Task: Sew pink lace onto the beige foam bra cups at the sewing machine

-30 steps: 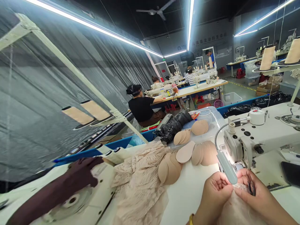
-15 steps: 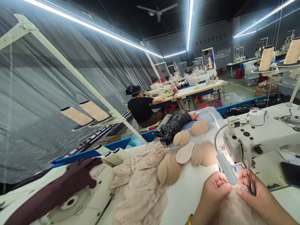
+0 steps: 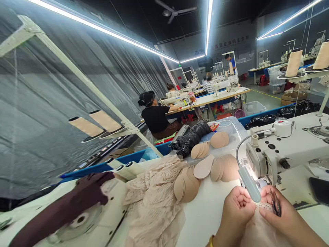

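Observation:
My left hand (image 3: 238, 210) pinches the edge of a sheer beige lace fabric (image 3: 260, 224) at the lower right. Its fingers are curled closed. My right hand (image 3: 279, 209) grips the same lace edge a short way to the right and also has small dark thread snips (image 3: 275, 203) tucked in its fingers. Between and above the hands is the grey lamp head (image 3: 250, 185), which hides part of the sewing machine's (image 3: 259, 159) needle area. The fabric hangs down toward me.
Left of my hands lie beige oval pads (image 3: 186, 187) and a heap of beige lace (image 3: 154, 202). Dark cloth (image 3: 66, 209) covers another machine. A phone (image 3: 320, 190) is at the right edge. Beyond the table, a person in black (image 3: 156, 118) sits at a machine.
The view has shifted slightly, so the table and pads appear a little to the right. Both hands keep their hold on the lace, with almost no movement.

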`<state>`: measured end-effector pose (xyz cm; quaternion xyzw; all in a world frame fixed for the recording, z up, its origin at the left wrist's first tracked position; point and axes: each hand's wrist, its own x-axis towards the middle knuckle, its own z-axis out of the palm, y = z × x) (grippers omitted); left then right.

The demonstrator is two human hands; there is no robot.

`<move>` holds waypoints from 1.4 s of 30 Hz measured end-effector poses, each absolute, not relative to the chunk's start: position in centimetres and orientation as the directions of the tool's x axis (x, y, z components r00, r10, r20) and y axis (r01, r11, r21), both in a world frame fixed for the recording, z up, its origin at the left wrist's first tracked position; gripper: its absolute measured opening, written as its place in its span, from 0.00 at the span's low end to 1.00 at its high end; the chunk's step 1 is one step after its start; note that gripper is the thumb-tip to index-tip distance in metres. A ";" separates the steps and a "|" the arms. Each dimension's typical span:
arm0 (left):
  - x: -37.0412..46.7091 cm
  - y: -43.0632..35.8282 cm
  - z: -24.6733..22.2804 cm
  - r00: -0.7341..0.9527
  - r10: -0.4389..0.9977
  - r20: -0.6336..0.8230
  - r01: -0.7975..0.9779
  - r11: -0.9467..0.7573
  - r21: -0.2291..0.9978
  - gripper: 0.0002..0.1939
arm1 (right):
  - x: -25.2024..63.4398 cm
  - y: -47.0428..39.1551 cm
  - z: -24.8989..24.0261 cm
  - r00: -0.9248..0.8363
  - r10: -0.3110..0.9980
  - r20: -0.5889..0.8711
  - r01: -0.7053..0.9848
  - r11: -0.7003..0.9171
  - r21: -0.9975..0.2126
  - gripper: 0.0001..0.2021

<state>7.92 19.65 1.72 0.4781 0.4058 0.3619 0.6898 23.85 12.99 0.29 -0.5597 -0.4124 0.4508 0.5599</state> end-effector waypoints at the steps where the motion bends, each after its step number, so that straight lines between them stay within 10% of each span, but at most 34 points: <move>1: 7.9 19.7 1.8 0.402 0.889 -0.222 -0.109 0.287 0.952 0.17 | 23.9 13.0 0.3 0.251 0.967 -0.049 -0.050 -0.038 -0.998 0.15; 9: 7.9 19.9 3.2 0.526 0.797 -0.296 -0.156 0.433 0.888 0.24 | 24.0 13.0 -0.4 0.275 0.961 -0.027 -0.036 -0.018 -0.999 0.18; 22: 8.0 19.2 2.4 0.448 0.887 -0.116 -0.092 0.174 0.980 0.11 | 23.6 13.0 -0.4 0.278 0.960 -0.034 -0.028 -0.027 -0.999 0.17; 42: 6.5 19.2 5.4 0.640 0.727 -0.249 0.065 0.271 0.960 0.26 | 25.1 12.8 0.0 0.154 0.978 0.143 0.160 0.118 -0.980 0.11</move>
